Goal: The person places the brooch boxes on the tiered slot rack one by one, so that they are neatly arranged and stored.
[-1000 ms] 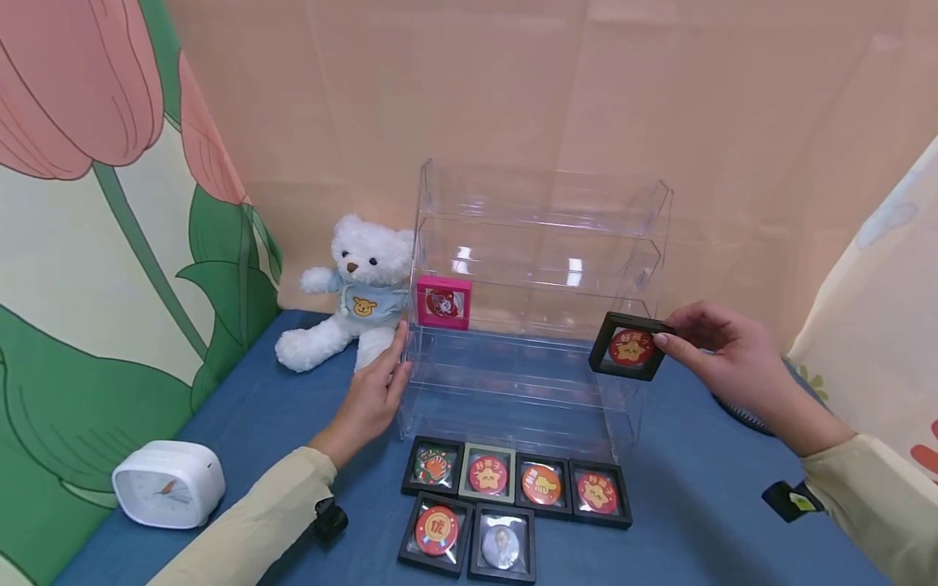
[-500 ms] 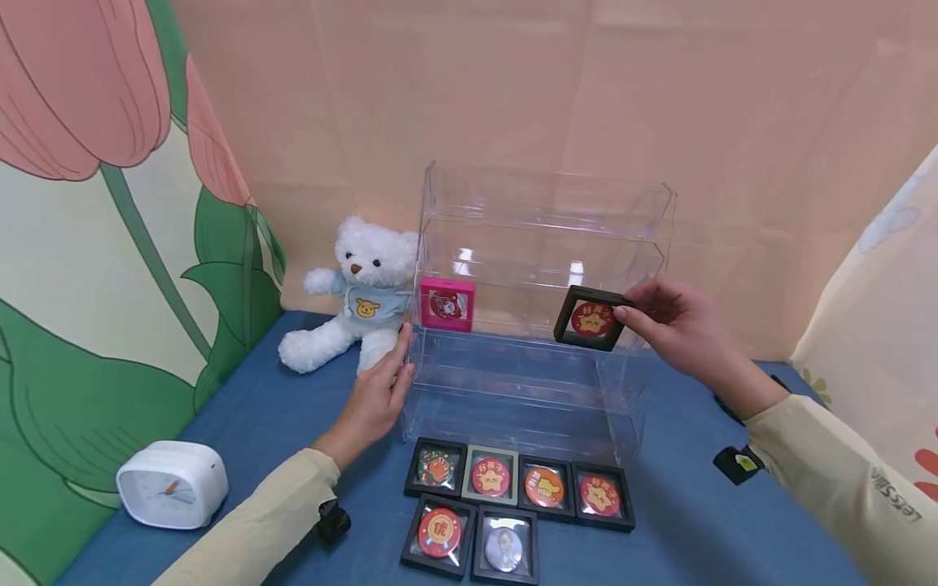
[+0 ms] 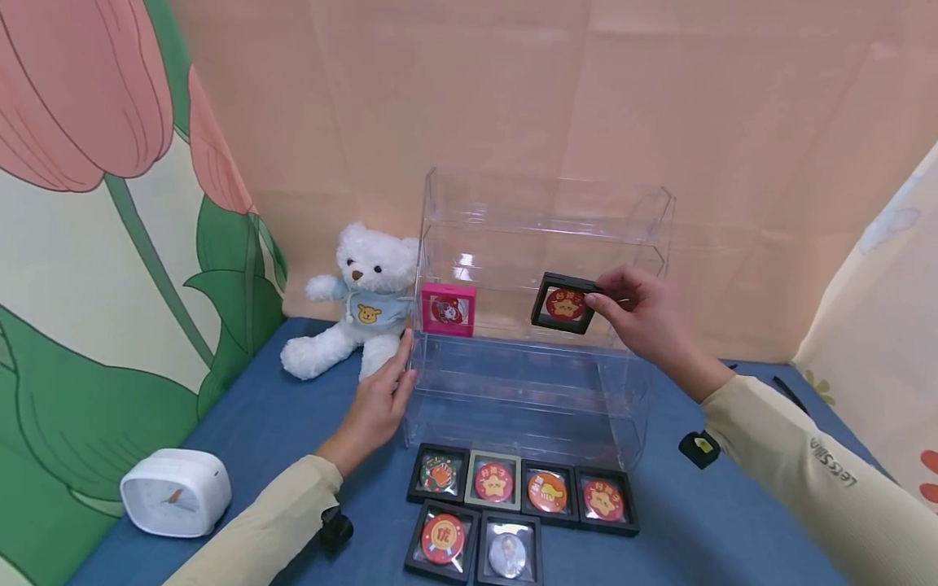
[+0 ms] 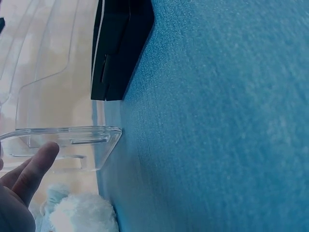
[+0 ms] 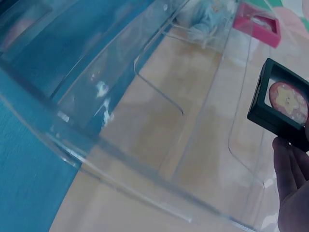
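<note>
A clear acrylic tiered rack stands on the blue cloth. My right hand pinches the right edge of a black display frame, which encloses a red round badge with a yellow star. The frame is slightly tilted, in front of the middle tier in the head view. At the left end of that tier sits a pink display frame. My left hand has its fingers straight along the rack's left side panel; in the left wrist view its fingertips lie at the panel's edge.
Several framed badges lie in two rows before the rack, among them a grey frame and a black frame. A white teddy bear sits left of the rack. A white clock stands at the front left.
My right hand has carried the black display frame left and up, from the rack's right end to in front of the middle tier. The left hand has stayed at the side panel.
</note>
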### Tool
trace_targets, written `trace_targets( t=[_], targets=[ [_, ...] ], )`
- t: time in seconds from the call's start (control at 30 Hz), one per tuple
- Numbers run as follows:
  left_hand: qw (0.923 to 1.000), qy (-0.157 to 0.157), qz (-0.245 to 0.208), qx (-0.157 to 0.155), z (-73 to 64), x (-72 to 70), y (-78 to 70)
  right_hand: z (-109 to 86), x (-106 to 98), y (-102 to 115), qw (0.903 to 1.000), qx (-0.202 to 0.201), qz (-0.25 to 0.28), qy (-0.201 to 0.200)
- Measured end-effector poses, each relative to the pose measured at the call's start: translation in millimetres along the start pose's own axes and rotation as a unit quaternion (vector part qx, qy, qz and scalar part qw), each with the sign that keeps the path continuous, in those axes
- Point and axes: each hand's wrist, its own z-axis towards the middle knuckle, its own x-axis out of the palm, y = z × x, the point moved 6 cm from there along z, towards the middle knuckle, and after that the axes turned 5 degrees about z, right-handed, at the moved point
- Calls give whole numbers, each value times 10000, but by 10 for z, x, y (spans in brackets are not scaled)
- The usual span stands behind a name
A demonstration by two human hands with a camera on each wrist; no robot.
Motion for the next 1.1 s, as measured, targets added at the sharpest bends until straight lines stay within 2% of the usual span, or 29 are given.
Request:
trace_targets(
  t=[0.27, 0.6, 0.8, 1.1],
  targets=[
    [10000, 50, 35, -57, 6, 3, -1, 54, 206, -33, 9995, 139, -197, 227],
    [10000, 44, 17, -77, 3, -2, 2, 52, 358, -31, 9978, -66, -505, 434],
    [10000, -63, 67, -16, -9, -24, -15, 51, 439, 1, 9972, -122, -406, 621],
    [9999, -126, 43, 52, -5, -24, -29, 51, 499, 34, 9964, 15, -362, 765]
  ],
)
